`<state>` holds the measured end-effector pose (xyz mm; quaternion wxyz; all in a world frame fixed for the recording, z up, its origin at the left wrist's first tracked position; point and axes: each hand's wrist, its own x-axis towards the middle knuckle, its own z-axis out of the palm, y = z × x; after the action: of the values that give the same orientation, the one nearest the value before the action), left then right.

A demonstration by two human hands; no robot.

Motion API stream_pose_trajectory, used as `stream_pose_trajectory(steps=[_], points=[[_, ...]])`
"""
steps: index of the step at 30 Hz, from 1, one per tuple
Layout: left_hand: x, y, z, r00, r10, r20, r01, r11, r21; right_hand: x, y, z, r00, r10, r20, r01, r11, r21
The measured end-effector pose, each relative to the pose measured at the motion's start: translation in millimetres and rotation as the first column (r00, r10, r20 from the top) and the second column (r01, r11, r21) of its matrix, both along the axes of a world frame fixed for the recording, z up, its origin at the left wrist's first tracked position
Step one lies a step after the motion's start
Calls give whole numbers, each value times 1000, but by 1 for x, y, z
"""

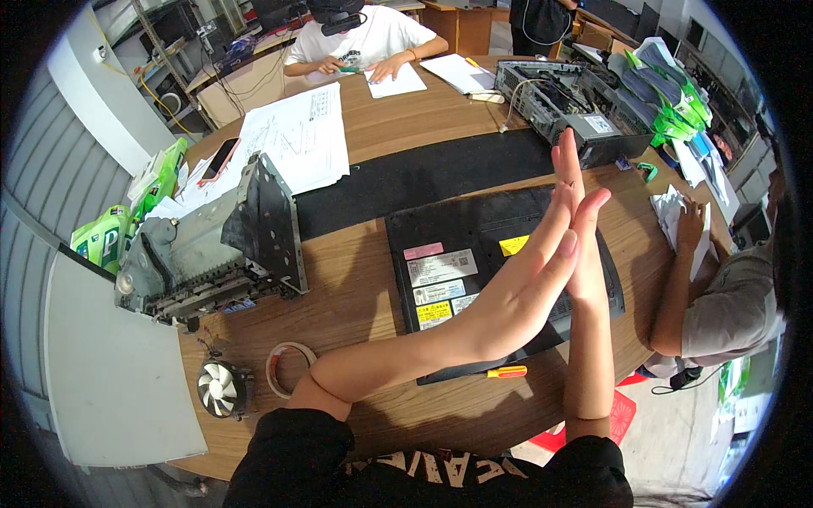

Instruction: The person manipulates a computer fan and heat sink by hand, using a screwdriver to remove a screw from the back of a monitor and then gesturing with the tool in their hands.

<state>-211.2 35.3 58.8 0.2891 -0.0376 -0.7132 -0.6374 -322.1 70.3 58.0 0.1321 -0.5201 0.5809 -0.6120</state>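
Note:
In front of my chest, my left hand [514,298] and my right hand [587,254] are raised with their palms pressed together. The fingers of both are stretched out, and no object shows between them. Below them a black laptop [440,222] lies underside up, with white, pink and yellow labels on its base. My hands and left forearm cover part of it. A screwdriver's orange-yellow handle [508,372] sticks out at the laptop's near edge; its shaft cannot be made out.
At left stand a metal machine chassis [199,241], a cooling fan [222,388] and a tape roll [279,370]. Behind lie papers [301,135] and a phone [220,159]. An opened computer case [593,127] sits far right. One person [373,38] works opposite, another [720,292] at right.

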Motion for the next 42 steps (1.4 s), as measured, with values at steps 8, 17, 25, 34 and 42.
stream_pose_trajectory(steps=[8, 17, 25, 34, 42], points=[[-5, -20, -4, 982, 191, -11, -191, 981, -43, 44, -4, -4, 996, 43, 80, -33, 992, -121], [4, -62, 5, 964, 262, -51, -256, 961, 103, 63, 14, -15, 913, 405, 46, -403, 914, -42], [-1, -61, -4, 974, 227, -16, -218, 954, 206, 54, 9, -17, 933, 361, 12, -360, 932, -28], [-9, -6, 1, 1000, 17, 19, -18, 999, 49, -23, -2, -18, 999, -12, -32, 14, 998, 54], [-2, -17, 0, 992, 126, -16, -127, 992, -23, 23, 1, -13, 997, 71, 33, -68, 995, -78]])
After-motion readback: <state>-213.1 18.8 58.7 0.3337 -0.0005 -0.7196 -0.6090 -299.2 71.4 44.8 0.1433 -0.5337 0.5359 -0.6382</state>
